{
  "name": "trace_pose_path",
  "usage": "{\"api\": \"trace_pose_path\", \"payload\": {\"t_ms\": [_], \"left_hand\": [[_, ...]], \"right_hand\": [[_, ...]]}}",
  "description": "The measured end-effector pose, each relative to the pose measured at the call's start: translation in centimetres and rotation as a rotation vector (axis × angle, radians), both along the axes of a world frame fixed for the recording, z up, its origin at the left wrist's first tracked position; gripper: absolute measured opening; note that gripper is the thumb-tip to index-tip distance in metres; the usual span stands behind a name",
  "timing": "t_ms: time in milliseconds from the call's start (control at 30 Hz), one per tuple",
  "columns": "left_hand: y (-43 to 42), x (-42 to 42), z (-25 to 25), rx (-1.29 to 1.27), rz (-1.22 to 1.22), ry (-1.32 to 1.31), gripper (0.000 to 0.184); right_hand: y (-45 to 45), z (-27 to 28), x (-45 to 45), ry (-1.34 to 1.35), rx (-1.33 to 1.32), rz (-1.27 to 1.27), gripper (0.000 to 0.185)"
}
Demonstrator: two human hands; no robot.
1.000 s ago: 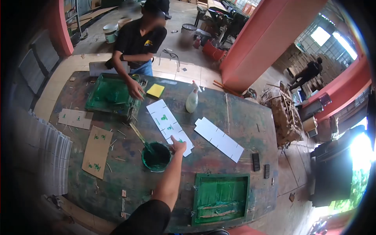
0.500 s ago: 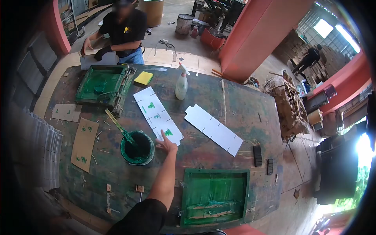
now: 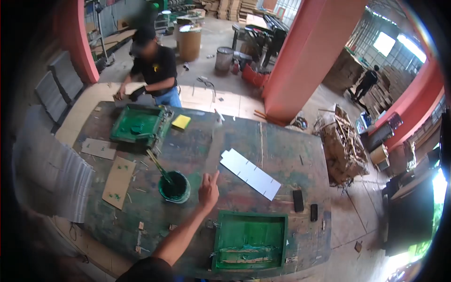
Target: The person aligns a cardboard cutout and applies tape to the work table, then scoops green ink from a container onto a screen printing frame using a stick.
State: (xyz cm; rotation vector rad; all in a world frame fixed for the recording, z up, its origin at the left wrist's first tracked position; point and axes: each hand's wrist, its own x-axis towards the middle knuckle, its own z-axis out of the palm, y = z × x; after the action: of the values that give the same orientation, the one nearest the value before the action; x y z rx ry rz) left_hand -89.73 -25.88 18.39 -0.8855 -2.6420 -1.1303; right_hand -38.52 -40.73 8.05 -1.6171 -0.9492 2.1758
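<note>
My left hand is over the middle of the dark table, its fingers curled together and one pointing up. A pale, blurred strip runs from near the fingertips towards a smeared spray bottle; what the fingers hold cannot be made out. To the left of the hand is a bucket of green paint with a stick leaning in it. An unprinted white notched board lies to the right of the hand. Below sits a green framed screen. My right hand is out of view.
Across the table, a person in black handles a board behind another green screen. Also there: a yellow sponge, printed brown cardboard, stacked boards, two black blocks. A distant person stands at right.
The printed white board no longer lies flat where my left hand was touching it. That hand has lifted and curled. The co-worker moved from the far screen to a board behind it.
</note>
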Motion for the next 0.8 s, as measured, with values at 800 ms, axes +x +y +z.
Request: {"api": "trace_pose_path", "payload": {"t_ms": [800], "left_hand": [[-28.6,24.9,15.1,0.191,-0.357,-0.103,0.089]], "right_hand": [[15.1,23.5,-15.7,0.344,0.742,0.055,0.048]]}}
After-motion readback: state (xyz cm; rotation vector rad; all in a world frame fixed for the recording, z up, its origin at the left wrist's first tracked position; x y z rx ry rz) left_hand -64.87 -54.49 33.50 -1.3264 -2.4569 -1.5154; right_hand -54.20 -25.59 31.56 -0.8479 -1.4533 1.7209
